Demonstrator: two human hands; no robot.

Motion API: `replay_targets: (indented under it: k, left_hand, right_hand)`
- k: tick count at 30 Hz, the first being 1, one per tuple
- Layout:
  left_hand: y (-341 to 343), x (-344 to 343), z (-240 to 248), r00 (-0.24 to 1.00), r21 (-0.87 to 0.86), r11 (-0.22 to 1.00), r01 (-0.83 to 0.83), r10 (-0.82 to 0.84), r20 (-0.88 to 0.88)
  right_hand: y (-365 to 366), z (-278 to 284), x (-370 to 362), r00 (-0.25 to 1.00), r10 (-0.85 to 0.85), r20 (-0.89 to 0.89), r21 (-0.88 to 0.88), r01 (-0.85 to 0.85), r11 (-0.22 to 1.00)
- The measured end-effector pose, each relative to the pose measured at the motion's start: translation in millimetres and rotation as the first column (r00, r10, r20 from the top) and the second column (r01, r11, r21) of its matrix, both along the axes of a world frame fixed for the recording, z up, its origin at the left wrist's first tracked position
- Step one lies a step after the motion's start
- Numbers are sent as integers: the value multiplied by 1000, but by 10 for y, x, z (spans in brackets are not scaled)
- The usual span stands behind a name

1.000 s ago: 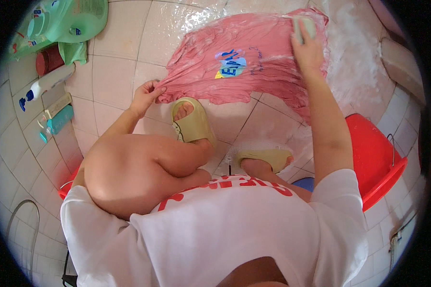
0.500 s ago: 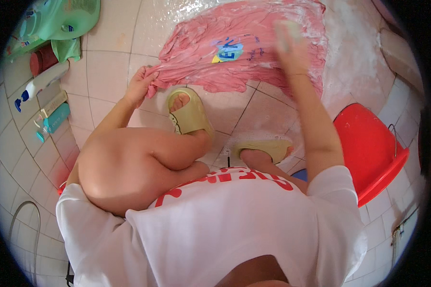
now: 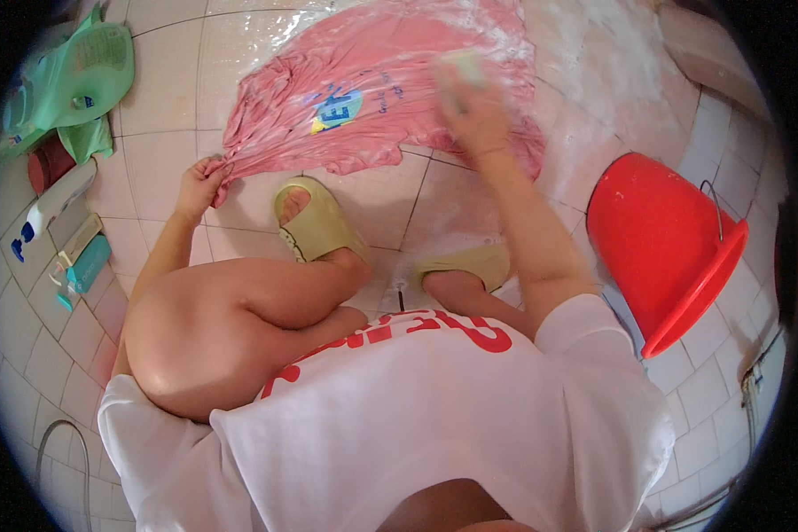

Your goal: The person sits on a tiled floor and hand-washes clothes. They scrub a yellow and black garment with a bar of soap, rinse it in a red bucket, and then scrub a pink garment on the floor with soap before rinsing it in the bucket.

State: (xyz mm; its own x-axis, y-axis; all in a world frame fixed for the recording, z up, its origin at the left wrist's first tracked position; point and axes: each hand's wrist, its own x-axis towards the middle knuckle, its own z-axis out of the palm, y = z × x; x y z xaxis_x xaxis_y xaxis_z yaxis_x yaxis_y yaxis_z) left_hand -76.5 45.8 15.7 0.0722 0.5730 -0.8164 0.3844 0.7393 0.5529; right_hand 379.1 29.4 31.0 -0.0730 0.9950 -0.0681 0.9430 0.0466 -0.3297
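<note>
A wet pink garment [image 3: 284, 111] with a colourful printed patch lies spread and wrinkled on the tiled floor, suds along its far and right parts. My left hand [image 3: 204, 184] pinches its near left corner, pulling the cloth into folds. Over the garment's right part, my right hand [image 3: 477, 120] grips a pale greenish block [image 3: 461, 69] against the fabric. Motion smears that hand and the block, so I cannot tell whether it is soap or a brush.
White foam [image 3: 603, 53] covers the floor at the far right. A red bucket [image 3: 656, 239] lies tipped at the right. Along the left wall are a green translucent basin [image 3: 89, 75], a white bottle [image 3: 62, 197] and a teal box [image 3: 89, 264]. My sandals [image 3: 324, 222] stand near the garment.
The whole view has shifted, so the garment and both hands appear further left and more of the bucket shows. Both hands keep their holds; the right stays on the garment's right part, blurred.
</note>
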Motion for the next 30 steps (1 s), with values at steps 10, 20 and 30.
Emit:
replay_targets:
  k: [10,20,30]
  left_hand:
    - [325,1192,526,527,502,221,836,-577,-624]
    - [380,1024,289,646,385,520,763,-633,-426]
    - [463,892,167,623,415,476,776,-684,-380]
  right_hand:
    - [-253,-153,-892,815,70,-575,108,-9,994]
    - [-525,122,1029,861,-494,120,-21,500,866]
    - [-499,-188,-490,924,261,-281,155,-225,962]
